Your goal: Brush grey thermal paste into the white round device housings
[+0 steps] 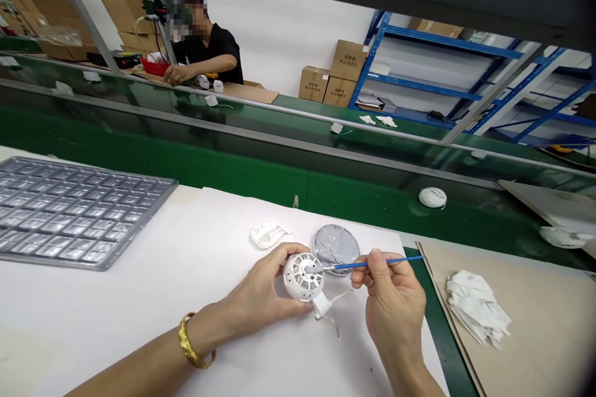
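My left hand [261, 291] grips a round white plastic housing [298, 288] with a slotted, web-like face turned up. A small white block [321, 304] with thin wires hangs at its lower right. Between the fingers of my right hand [395, 298] is a thin blue paintbrush [395, 260], its tip on the slotted face. Just behind the housing lies a round dish [336, 242] of grey paste. A crumpled white tissue [269, 234] rests on the white sheet, left of the dish.
A clear compartment tray [65, 211] lies at the left. Crumpled white tissues [477, 307] sit on a brown board [535, 322] at right. Beyond runs a green conveyor [261, 170] carrying another white housing [433, 197]. A person [209, 53] works across it, near blue shelves [428, 87].
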The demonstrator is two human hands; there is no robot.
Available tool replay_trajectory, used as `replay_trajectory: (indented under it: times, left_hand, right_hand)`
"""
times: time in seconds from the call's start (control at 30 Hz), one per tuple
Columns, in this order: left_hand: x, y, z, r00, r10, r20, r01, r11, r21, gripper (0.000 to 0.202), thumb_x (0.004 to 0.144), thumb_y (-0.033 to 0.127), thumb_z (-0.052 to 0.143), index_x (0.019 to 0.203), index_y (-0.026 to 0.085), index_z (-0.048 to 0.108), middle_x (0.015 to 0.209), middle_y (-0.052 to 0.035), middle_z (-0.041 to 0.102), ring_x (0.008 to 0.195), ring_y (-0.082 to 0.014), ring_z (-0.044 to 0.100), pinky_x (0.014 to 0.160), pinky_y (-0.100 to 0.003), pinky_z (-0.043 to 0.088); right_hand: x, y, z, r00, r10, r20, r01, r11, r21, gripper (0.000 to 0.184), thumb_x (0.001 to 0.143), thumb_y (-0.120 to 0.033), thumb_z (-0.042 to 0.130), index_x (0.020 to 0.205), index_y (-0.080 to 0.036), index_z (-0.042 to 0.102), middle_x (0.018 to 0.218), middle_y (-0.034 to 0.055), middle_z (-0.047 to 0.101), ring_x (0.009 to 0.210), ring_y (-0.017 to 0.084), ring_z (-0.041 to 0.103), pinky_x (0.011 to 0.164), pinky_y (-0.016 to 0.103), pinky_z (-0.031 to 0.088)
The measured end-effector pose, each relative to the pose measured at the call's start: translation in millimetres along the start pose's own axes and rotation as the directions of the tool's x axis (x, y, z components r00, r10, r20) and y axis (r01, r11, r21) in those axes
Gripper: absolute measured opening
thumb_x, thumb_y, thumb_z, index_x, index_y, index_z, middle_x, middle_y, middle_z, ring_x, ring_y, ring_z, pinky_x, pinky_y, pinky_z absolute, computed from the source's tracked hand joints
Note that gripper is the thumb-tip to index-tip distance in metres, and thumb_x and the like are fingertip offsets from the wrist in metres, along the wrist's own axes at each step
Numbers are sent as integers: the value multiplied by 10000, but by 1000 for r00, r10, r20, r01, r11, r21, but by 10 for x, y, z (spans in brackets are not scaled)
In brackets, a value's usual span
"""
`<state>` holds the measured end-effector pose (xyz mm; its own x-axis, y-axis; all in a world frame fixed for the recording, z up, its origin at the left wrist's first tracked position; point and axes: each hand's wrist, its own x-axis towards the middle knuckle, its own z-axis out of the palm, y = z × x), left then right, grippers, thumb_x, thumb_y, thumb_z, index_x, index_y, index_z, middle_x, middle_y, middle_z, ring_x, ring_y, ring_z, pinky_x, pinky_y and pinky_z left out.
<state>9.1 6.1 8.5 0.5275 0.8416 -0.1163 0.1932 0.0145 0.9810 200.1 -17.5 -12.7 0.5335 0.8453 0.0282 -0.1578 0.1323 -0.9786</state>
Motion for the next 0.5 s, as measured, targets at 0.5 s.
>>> replay_trajectory:
  times: [0.5]
  left_hand:
    - [-32,38,-19,1000,20,-4,-20,1000,4,558,640,173,731,1136,210,478,1156,-70,554,1061,-241,551,933,-373,444]
  right_hand:
    - [8,-300,-6,987,-154,-38,148,980,-134,338,708,-456,718,751,-153,576,585,49,627,474,160,567,495,288,447]
